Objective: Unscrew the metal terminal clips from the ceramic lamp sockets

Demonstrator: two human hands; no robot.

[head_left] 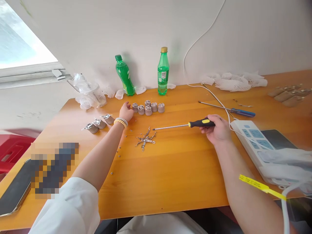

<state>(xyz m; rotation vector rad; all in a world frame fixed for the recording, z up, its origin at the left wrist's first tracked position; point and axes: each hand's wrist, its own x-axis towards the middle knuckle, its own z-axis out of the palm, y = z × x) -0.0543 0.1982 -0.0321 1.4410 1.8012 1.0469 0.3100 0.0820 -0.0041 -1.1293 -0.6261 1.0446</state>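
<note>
At the orange table point(185, 169), the left hand point(126, 112) reaches, fingers spread, for grey sockets point(148, 108) near the far edge; the right hand point(217, 129) clasps a yellow-handled screwdriver point(185, 124). Best lift one socket cleanly, sparing its neighbours.

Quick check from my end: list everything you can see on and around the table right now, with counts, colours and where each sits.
ceramic sockets: five, grey, table centre back
sockets with clips: three, grey, left of the left hand
metal clips: small pile, silver, table centre
screws: several, scattered by the left forearm
bottles: two, green, by the wall
blue screwdriver: one, right back
power strip: one, white, right edge
foam netting: white, back right
phone: one, dark, left front
left hand: at the sockets
right hand: gripping yellow-black screwdriver
</note>
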